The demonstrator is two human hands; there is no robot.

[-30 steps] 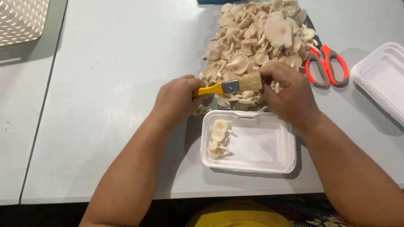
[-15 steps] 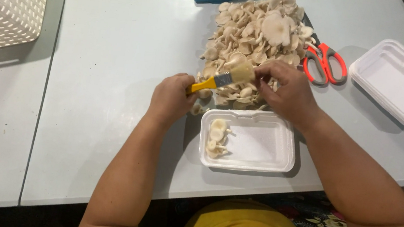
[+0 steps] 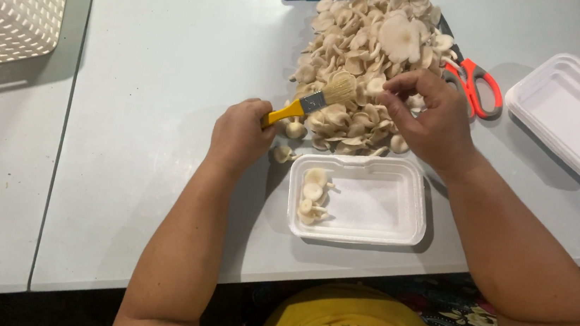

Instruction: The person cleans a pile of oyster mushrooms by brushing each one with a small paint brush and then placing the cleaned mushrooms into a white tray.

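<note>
i reckon a hard sweep could tear the soft mushroom or knock others off the pile [image 3: 363, 64] onto the table [image 3: 154, 100], since my left hand [image 3: 240, 133] is clenched round the brush [image 3: 313, 101] while my right hand [image 3: 426, 116] pinches a mushroom [image 3: 377, 86] just above the pile.

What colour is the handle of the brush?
Yellow; the brush handle shows best in the head view, in the left hand.

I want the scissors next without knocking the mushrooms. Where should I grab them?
Take the scissors by the orange handle loops, coming from the right, the open table side. The loops lie flat and clear, while the blades point up-left under the mushroom pile.
</note>
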